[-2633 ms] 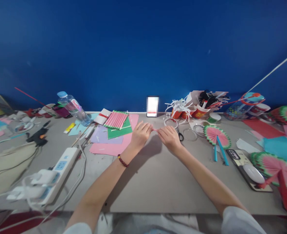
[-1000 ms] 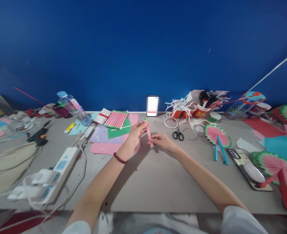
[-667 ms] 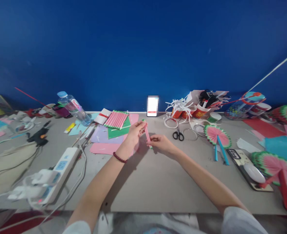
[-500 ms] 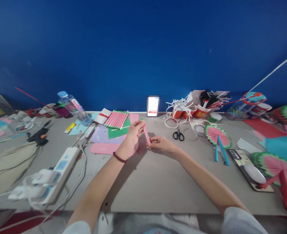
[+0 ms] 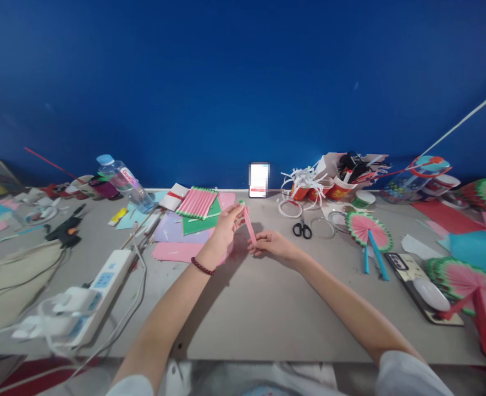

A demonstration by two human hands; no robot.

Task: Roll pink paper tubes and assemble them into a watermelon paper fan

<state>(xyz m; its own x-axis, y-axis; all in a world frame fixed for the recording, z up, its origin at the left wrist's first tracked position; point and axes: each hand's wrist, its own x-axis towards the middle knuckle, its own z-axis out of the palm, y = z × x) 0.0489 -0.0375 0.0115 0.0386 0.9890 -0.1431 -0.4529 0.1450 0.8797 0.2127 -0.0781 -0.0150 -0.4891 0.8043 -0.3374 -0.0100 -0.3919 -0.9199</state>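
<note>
While the left hand (image 5: 227,224) pinches the upper end of a pink paper strip (image 5: 249,224), the right hand (image 5: 274,245) has its lower end between thumb and fingers; the strip slants between them, its top leaning to the left and tipped with green, and is held up over the middle of the grey table (image 5: 268,319); both grips are narrow, closed on that one strip, though the right hand's fingers partly hide its lower end. A dark bead bracelet (image 5: 202,268) circles the left wrist; shadows of the hands and arms fall on the table below.

Just beyond the left hand lies a pleated paper (image 5: 197,202), pink with green edges, partly over a green sheet (image 5: 210,220); a purple sheet (image 5: 176,230) and a pink sheet (image 5: 177,251) lie near them; well to the left a bottle (image 5: 125,181) leans to one side, and a power strip (image 5: 113,269) with plugs lies nearer the person.

Nearest the right hand are black scissors (image 5: 302,226), apart from it; farther right lie a fan (image 5: 362,224) with blue handles and a phone (image 5: 406,278) bearing a white mouse (image 5: 431,293); a lit screen (image 5: 259,179) stands upright against the blue wall (image 5: 243,82).
</note>
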